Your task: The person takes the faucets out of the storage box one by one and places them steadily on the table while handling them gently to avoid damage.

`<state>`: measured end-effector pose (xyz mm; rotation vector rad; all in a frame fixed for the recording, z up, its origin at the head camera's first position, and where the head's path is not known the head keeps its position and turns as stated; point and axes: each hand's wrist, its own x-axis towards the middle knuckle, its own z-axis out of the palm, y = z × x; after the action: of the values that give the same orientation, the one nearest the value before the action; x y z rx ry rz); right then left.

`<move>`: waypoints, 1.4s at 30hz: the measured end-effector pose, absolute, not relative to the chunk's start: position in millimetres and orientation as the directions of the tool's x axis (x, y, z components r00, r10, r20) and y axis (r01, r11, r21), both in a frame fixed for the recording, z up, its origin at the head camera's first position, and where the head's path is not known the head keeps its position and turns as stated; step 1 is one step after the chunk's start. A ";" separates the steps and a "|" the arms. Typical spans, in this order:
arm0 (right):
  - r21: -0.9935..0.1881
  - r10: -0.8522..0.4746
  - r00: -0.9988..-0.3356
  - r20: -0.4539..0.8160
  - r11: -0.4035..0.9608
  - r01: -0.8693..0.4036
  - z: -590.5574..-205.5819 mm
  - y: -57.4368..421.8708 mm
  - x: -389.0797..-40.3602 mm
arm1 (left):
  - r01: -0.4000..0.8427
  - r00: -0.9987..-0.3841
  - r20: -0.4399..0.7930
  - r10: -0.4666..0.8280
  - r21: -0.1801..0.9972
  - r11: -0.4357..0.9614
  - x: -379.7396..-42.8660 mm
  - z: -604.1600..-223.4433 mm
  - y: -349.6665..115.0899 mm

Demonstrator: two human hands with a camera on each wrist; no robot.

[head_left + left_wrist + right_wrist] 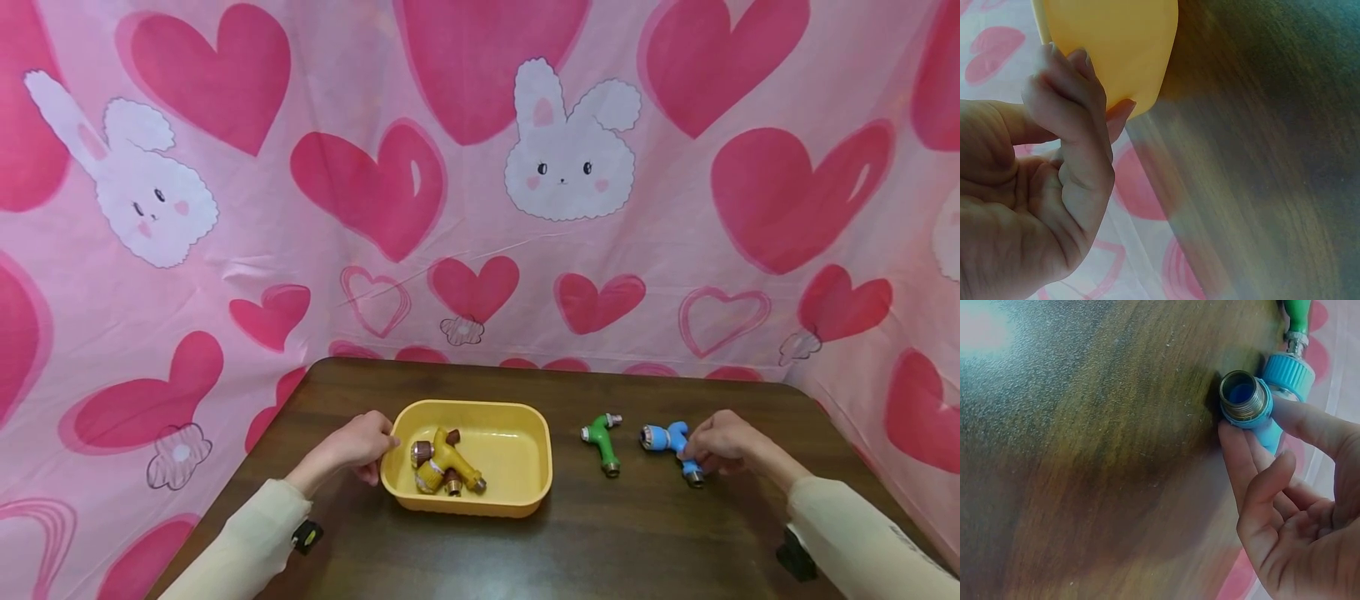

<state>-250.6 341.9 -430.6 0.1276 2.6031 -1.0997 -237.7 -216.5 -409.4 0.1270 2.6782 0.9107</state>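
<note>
At the left end of a yellow plastic basin (480, 503), my left hand (363, 443) holds the rim. The left wrist view shows its curled fingers against the basin's outer wall (1125, 53). Inside the basin lie a yellow faucet (447, 455) and a brown faucet (422, 452), crossed and partly overlapping. On the right, my right hand (723, 442) pinches a blue faucet (658, 437) near its threaded outlet. Thumb and fingers sit on either side of that blue faucet (1288, 376) in the right wrist view. A green faucet (602, 446) lies between basin and blue faucet.
Everything stands on a dark brown wooden table (600, 542) with rounded far corners. A pink curtain (480, 233) with hearts and rabbits hangs behind the table and along both sides.
</note>
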 end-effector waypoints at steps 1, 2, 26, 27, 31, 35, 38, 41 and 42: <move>-0.683 -0.033 -0.946 -0.323 0.701 0.208 -431.3 341.9 -250.8 | -0.016 -0.948 -0.261 0.180 0.607 0.794 -237.8 -409.6 -216.6; -0.681 -0.032 -0.946 -0.324 0.702 0.209 -431.7 341.8 -250.8 | -0.018 -0.948 -0.262 0.179 0.606 0.795 -237.9 -410.0 -216.6; -0.649 -0.014 -0.957 -0.290 0.737 0.186 -424.5 339.7 -247.2 | -0.036 -0.945 -0.277 0.173 0.614 0.788 -239.4 -410.1 -217.0; -0.651 -0.017 -0.959 -0.283 0.737 0.179 -423.9 340.0 -247.6 | -0.032 -0.945 -0.276 0.176 0.614 0.789 -239.5 -409.9 -216.9; -0.662 -0.012 -0.964 -0.265 0.729 0.173 -422.7 341.1 -248.8 | -0.037 -0.946 -0.275 0.171 0.615 0.788 -240.0 -409.9 -216.4; -0.668 -0.014 -0.967 -0.255 0.725 0.166 -422.0 341.0 -249.3 | -0.039 -0.946 -0.277 0.167 0.611 0.790 -239.5 -410.2 -216.7; -0.672 -0.016 -0.967 -0.253 0.722 0.163 -420.2 339.4 -249.3 | -0.042 -0.945 -0.280 0.166 0.610 0.791 -238.5 -409.5 -216.7; -0.675 -0.028 -0.969 -0.247 0.723 0.151 -417.9 337.5 -248.6 | -0.043 -0.944 -0.284 0.167 0.608 0.793 -237.9 -408.8 -216.8; -0.674 -0.030 -0.969 -0.243 0.724 0.147 -416.9 336.8 -248.2 | -0.041 -0.944 -0.284 0.168 0.608 0.793 -237.7 -408.7 -216.9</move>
<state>-248.2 336.8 -416.9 0.0923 2.6912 -1.0824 -237.7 -216.9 -408.7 0.0970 2.6589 0.9121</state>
